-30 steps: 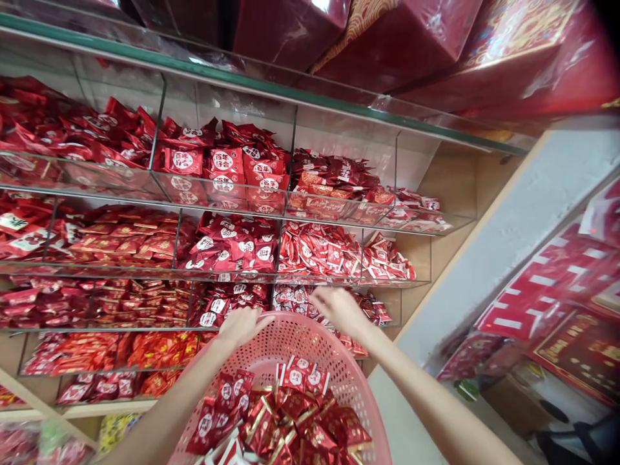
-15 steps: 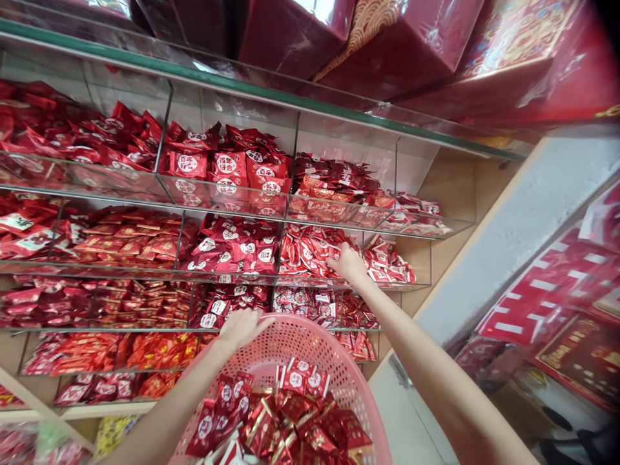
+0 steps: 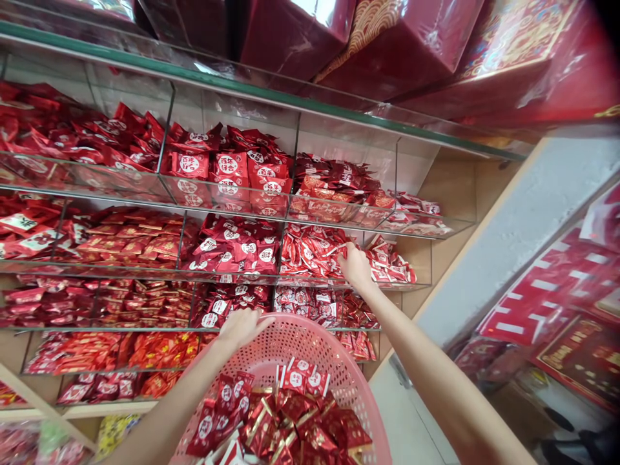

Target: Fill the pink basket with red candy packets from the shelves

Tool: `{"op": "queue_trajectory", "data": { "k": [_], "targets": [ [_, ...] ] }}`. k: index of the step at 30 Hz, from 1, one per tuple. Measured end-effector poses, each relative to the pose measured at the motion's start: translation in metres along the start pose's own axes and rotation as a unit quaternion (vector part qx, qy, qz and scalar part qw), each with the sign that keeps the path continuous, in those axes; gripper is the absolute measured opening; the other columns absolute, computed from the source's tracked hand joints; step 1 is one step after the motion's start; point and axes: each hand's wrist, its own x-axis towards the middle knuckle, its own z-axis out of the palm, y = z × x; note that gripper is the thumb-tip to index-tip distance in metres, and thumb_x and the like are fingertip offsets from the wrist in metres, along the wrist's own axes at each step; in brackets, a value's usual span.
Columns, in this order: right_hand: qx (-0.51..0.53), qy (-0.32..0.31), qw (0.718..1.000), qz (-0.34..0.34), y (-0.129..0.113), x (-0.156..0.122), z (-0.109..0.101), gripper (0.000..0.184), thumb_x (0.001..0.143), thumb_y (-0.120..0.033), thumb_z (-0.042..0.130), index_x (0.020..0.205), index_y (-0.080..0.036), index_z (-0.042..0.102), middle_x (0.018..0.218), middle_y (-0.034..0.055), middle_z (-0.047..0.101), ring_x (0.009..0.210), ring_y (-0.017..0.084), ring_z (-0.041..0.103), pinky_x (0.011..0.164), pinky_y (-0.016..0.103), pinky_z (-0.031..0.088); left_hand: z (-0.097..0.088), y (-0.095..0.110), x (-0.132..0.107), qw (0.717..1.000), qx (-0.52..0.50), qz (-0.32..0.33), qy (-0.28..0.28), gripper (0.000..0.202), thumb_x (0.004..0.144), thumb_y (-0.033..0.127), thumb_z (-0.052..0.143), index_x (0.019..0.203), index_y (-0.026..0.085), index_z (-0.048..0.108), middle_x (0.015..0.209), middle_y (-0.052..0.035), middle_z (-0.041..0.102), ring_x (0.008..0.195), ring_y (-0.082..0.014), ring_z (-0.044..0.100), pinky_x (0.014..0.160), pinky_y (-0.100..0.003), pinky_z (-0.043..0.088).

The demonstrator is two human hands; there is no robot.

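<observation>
My left hand (image 3: 241, 328) is closed over the far rim of a pink perforated plastic basket (image 3: 346, 349). In the basket lie red and gold wrapped candy packets (image 3: 300, 420), some with white round labels. My right hand (image 3: 357, 266) reaches into a glass-fronted shelf compartment, its fingers pinched on a small red-and-white candy packet (image 3: 341, 248) that shows only in part. Beneath and to the left of those fingers is a heap of similar red-and-white packets (image 3: 307, 253). Just right of the hand, behind a divider, more packets (image 3: 390, 263) are piled.
Clear dividers split the shelves into compartments of red packets (image 3: 227, 169). A thick glass shelf edge (image 3: 271, 93) runs overhead, with large dark red boxes (image 3: 407, 39) on it. At right stand a grey wall (image 3: 513, 232) and hanging red goods (image 3: 547, 284).
My right hand has shifted slightly right over the red-and-white packets, and a white packet edge now shows at its fingertips. My left hand and the basket have stayed put.
</observation>
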Motion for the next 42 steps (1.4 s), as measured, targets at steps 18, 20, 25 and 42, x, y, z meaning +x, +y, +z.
{"op": "queue_trajectory", "data": {
  "k": [18, 20, 25, 42],
  "targets": [
    [0.352, -0.340, 0.859, -0.152, 0.015, -0.134, 0.067, 0.016, 0.080, -0.035, 0.043, 0.074, -0.020, 0.042, 0.062, -0.0038, 0.043, 0.056, 0.010, 0.040, 0.057, 0.024, 0.039, -0.004, 0.009, 0.003, 1.000, -0.010, -0.002, -0.016, 0.077, 0.075, 0.067, 0.006, 0.087, 0.014, 0.061, 0.079, -0.0133, 0.065, 0.080, -0.0245, 0.060, 0.070, -0.033, 0.041],
    [0.252, -0.348, 0.882, -0.194, 0.023, -0.142, 0.083, 0.014, 0.080, -0.030, 0.043, 0.073, -0.019, 0.044, 0.064, -0.0024, 0.047, 0.058, 0.010, 0.041, 0.058, 0.024, 0.036, -0.004, 0.007, 0.002, 1.000, -0.012, -0.005, -0.019, 0.076, 0.074, 0.067, 0.007, 0.086, 0.015, 0.061, 0.078, -0.0133, 0.065, 0.080, -0.0245, 0.060, 0.070, -0.033, 0.041],
    [0.189, -0.382, 0.881, -0.206, 0.044, -0.157, 0.105, 0.011, 0.078, -0.024, 0.044, 0.071, -0.018, 0.048, 0.065, -0.0010, 0.051, 0.058, 0.010, 0.044, 0.054, 0.022, 0.033, -0.003, 0.003, -0.002, 1.000, -0.014, -0.010, -0.022, 0.076, 0.074, 0.067, 0.006, 0.090, 0.015, 0.060, 0.081, -0.0137, 0.065, 0.081, -0.0239, 0.060, 0.072, -0.033, 0.040],
    [0.025, -0.326, 0.913, -0.242, 0.038, -0.166, 0.072, 0.013, 0.079, -0.026, 0.047, 0.078, -0.019, 0.059, 0.085, 0.0059, 0.062, 0.081, 0.018, 0.055, 0.065, 0.025, 0.035, -0.001, 0.000, 0.003, 1.000, -0.003, 0.008, -0.009, 0.078, 0.075, 0.066, 0.003, 0.089, 0.015, 0.060, 0.077, -0.0131, 0.065, 0.077, -0.0267, 0.061, 0.067, -0.036, 0.042]
  ]
}}
